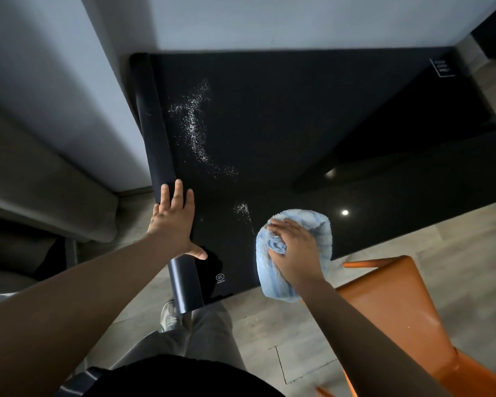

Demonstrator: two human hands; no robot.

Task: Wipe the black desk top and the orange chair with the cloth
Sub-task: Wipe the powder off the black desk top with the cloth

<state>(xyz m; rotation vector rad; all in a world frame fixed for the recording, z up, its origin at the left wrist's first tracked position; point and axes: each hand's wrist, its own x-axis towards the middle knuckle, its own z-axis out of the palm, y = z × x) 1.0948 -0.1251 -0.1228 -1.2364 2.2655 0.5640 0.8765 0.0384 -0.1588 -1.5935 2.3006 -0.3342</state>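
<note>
Pressing the bunched blue cloth (pixel 304 222) onto the near part of the black table (pixel 312 116) with the right grip (pixel 294 253), curled round its folds, as shown from the head view. Bracing with the left grip (pixel 173 224), spread wide and flat, holding nothing, well left of the cloth on a dark rolled mat (pixel 153 124) at the table's side edge. Just beyond the cloth, up and left, a small powder patch (pixel 242 208); farther from the cloth the same way, a long powder streak (pixel 195 130), its axis running away toward the wall. Probably calls for pushing the cloth forward and leftward along that axis. Just right of the cloth, nearer the body, the orange chair (pixel 390 299), seemingly not yet wiped.
</note>
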